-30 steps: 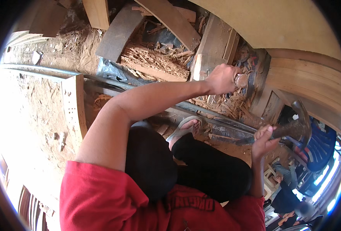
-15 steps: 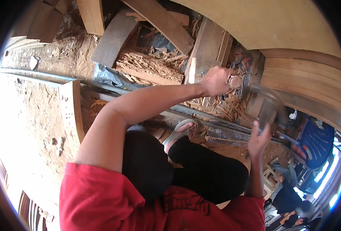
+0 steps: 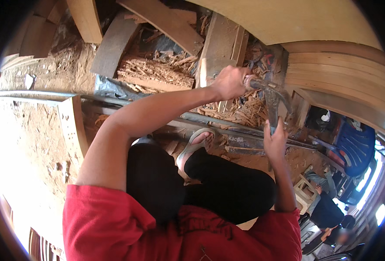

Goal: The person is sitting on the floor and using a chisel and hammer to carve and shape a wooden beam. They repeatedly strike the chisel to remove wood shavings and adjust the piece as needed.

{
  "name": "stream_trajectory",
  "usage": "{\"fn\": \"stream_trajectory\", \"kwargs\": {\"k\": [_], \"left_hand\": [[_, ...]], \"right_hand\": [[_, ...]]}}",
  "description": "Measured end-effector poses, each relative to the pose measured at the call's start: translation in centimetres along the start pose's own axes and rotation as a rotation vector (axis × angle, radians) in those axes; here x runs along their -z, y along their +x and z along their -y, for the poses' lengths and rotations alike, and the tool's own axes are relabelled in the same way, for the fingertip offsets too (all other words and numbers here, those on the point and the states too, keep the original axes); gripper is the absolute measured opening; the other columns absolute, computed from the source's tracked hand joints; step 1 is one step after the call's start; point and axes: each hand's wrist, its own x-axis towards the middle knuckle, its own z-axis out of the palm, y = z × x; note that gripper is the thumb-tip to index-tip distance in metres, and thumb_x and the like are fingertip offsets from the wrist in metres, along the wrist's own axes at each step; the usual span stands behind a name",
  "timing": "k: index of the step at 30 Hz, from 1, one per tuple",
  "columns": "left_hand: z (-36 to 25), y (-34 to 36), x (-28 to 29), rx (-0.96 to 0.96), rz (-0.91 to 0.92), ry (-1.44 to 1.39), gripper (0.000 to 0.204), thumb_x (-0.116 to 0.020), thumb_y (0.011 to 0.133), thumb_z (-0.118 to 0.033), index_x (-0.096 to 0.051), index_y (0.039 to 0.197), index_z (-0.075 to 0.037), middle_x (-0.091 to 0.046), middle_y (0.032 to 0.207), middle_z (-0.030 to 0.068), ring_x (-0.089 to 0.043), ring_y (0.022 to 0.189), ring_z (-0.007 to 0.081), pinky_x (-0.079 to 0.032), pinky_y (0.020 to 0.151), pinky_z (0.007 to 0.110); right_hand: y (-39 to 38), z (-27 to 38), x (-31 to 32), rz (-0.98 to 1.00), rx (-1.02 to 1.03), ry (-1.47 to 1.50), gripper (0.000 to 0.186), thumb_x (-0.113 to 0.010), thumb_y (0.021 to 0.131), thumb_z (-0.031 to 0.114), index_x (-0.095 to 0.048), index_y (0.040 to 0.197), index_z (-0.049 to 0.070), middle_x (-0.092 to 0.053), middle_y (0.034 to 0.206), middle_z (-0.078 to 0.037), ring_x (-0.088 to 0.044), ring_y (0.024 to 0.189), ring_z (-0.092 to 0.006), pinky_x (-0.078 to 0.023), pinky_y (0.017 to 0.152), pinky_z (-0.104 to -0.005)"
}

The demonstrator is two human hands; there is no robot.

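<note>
My left hand (image 3: 230, 81) is closed around a wooden handle (image 3: 247, 81) with a round, worn butt; the rest of that tool is hidden by the fist and forearm. In my right hand (image 3: 275, 138) is a claw hammer (image 3: 272, 102), its grip wrapped by the fingers. The hammer's head lies right at the butt, and its curved claw points away to the right. Below the left fist lies a wooden board (image 3: 218, 45) among wood chips (image 3: 249, 111).
Splintered wood (image 3: 151, 71) and loose planks (image 3: 164, 24) lie beyond my left arm. Long metal pipes (image 3: 201, 118) cross the ground before my sandalled foot (image 3: 196, 145). Stacked boards (image 3: 336, 74) and a blue plastic chair (image 3: 355, 145) stand right. Another person (image 3: 327, 213) sits at lower right.
The hammer, blurred earlier and apart from the butt, has swung left to meet it. My right hand has moved up and left; the whole view has shifted slightly.
</note>
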Motion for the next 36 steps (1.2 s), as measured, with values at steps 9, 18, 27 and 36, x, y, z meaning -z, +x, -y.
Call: {"fn": "stream_trajectory", "kwargs": {"k": [9, 18, 27, 36], "left_hand": [[-0.5, 0.0, 0.8, 0.020, -0.057, 0.025, 0.028, -0.079, 0.092, -0.023, -0.079, 0.108, -0.001, -0.078, 0.096, 0.0314, -0.079, 0.095, 0.0473, -0.062, 0.090, 0.053], [-1.2, -0.6, 0.8, 0.026, -0.043, 0.060, 0.023, -0.074, 0.095, -0.019, -0.079, 0.106, 0.000, -0.078, 0.092, 0.0307, -0.081, 0.091, 0.0434, -0.064, 0.085, 0.053], [-0.1, 0.0, 0.5, -0.066, -0.077, 0.095, 0.030, -0.077, 0.088, -0.020, -0.078, 0.110, 0.001, -0.079, 0.094, 0.0308, -0.080, 0.088, 0.0463, -0.063, 0.089, 0.051], [1.4, -0.2, 4.9, -0.314, 0.076, 0.303, 0.066, -0.080, 0.094, -0.043, -0.063, 0.146, -0.005, -0.066, 0.146, 0.0259, -0.064, 0.137, 0.0443, -0.053, 0.114, 0.056]], "right_hand": [[-0.3, -0.5, -1.4, -0.011, -0.047, 0.170, 0.038, -0.067, 0.113, 0.028, -0.061, 0.138, 0.001, -0.072, 0.097, -0.016, -0.070, 0.087, -0.0314, -0.055, 0.081, -0.0452], [0.7, 1.1, 0.2, 0.098, 0.117, 0.069, 0.043, -0.070, 0.110, 0.029, -0.063, 0.139, -0.003, -0.079, 0.108, -0.028, -0.074, 0.093, -0.0474, -0.057, 0.086, -0.0522], [0.3, 2.1, -0.5, 0.097, 0.081, -0.007, 0.037, -0.065, 0.112, 0.028, -0.065, 0.124, -0.007, -0.076, 0.096, -0.027, -0.072, 0.084, -0.0476, -0.056, 0.080, -0.0540], [-0.2, -6.9, -11.9, -0.087, -0.231, 0.140, 0.034, -0.073, 0.105, 0.028, -0.066, 0.122, -0.001, -0.076, 0.101, -0.029, -0.075, 0.095, -0.0502, -0.057, 0.083, -0.0551]]}}
